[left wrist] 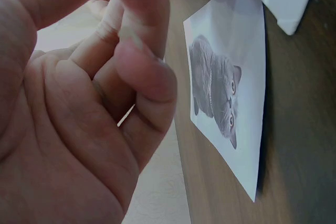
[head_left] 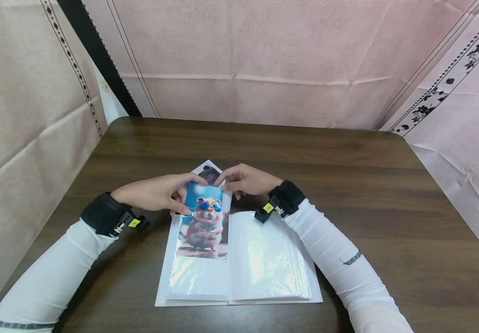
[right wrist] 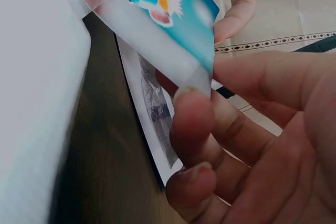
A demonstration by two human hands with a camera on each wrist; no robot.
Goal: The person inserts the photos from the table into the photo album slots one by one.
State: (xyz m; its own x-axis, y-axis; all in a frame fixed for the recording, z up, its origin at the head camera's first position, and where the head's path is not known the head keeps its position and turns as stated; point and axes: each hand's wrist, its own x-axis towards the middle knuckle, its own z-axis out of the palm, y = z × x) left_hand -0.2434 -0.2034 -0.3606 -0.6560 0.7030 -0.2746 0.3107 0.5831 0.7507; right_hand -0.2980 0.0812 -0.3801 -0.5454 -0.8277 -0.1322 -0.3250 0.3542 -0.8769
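Observation:
A photo album (head_left: 270,259) lies spread on the table with clear plastic pages. A photo of a furry animal in blue sunglasses (head_left: 206,226) is partly inside its left page's sleeve, top end raised. My left hand (head_left: 158,192) grips the photo's upper left side, thumb along its edge and index finger at the top. At the upper right corner, my right hand (head_left: 249,179) pinches the clear sleeve (right wrist: 181,69) beside the photo's corner. Behind them a grey cat photo (left wrist: 215,85) lies on the table, partly covered in the head view.
The brown wooden table (head_left: 368,194) has rounded far corners. Pale patterned cloth (head_left: 264,60) hangs beyond its far edge and along both sides. Each wrist carries a black strap (head_left: 105,213) with a small camera.

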